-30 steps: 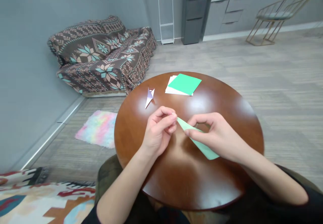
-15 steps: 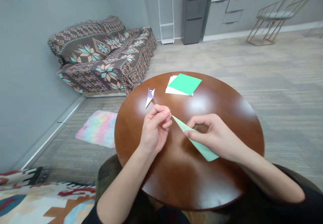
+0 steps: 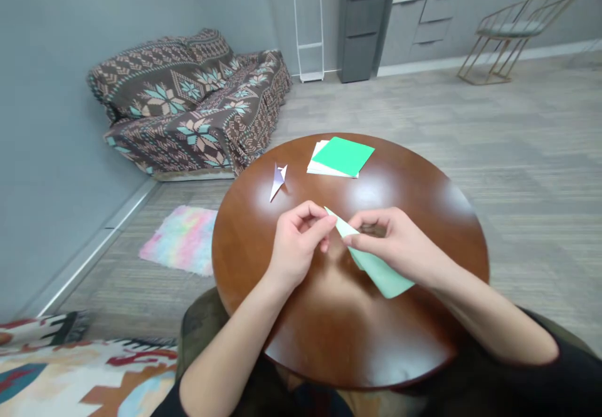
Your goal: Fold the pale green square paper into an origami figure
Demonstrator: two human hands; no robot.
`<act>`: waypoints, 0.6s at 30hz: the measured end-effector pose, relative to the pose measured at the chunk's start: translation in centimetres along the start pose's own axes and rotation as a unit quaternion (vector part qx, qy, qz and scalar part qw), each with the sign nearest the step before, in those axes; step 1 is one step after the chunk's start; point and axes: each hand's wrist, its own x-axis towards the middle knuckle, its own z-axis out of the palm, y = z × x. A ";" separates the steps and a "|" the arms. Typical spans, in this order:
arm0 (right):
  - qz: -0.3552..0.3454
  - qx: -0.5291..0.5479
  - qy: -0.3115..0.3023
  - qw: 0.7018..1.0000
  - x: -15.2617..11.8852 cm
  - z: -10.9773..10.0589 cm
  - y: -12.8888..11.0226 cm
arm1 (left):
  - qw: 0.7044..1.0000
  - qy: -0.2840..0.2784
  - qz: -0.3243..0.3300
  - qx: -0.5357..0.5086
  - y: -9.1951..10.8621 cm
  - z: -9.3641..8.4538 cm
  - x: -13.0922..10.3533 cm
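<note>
A folded sheet of light green paper (image 3: 383, 274) is held slantwise over the round wooden table, its narrow tip pointing up and left. My right hand (image 3: 399, 244) pinches its upper edge between thumb and fingers. At the pointed end, my left hand (image 3: 301, 235) has thumb and forefinger closed on the paper's edge near the tip. Its remaining fingers are curled in. Beyond my left hand lies a small purple and white folded paper figure (image 3: 278, 180). Part of the green paper is hidden behind my right hand.
On the far side of the brown round table (image 3: 423, 191) lies a green paper sheet (image 3: 345, 155) over white sheets (image 3: 320, 167). A patterned covered sofa (image 3: 188, 103) and a pastel fluffy rug (image 3: 183, 241) are to the left. A gold-framed chair (image 3: 510, 31) stands far right.
My left hand has moved right and taken the paper near its tip. The paper has turned a little, showing more of its lower face. My right hand keeps its pinch.
</note>
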 end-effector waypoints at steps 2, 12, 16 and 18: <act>0.006 0.039 0.002 0.999 0.2 0.1 0.2 | 1.000 -0.001 -0.004 0.015 -0.1 0.1 -0.1; 0.050 0.050 -0.013 0.997 0.7 0.6 0.6 | 1.000 0.027 -0.012 0.005 -0.5 0.3 -0.1; 0.060 0.036 -0.017 0.997 0.7 0.6 0.7 | 0.998 0.054 -0.008 -0.002 -0.7 0.0 0.1; 0.064 0.033 -0.019 0.997 0.7 0.7 0.7 | 0.998 0.063 -0.005 -0.006 -0.7 0.0 0.1</act>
